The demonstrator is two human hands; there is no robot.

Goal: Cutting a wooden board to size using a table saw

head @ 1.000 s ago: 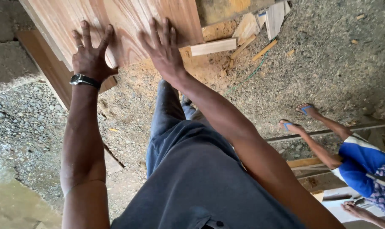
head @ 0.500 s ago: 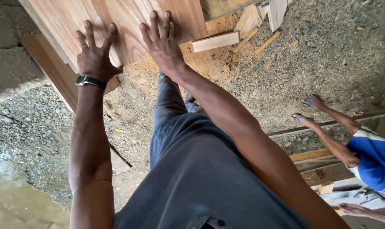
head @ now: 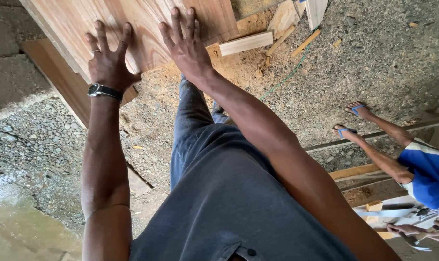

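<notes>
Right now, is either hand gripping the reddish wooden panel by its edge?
No: left hand and right hand press flat on the reddish wooden panel.

The floor (head: 398, 53) is rough grey gravel and grit, strewn with pale sawdust (head: 238, 67). Short wood offcuts (head: 246, 43) lie scattered on it. A concrete slab (head: 11, 87) edges one side, and daylight brightens a wet patch (head: 16, 227) nearby.

Soft daylight — sharp, glare lower left

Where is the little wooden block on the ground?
In the head view, the short wooden block lies on sawdust near the top, just right of the right hand and the big wooden panel.
</notes>
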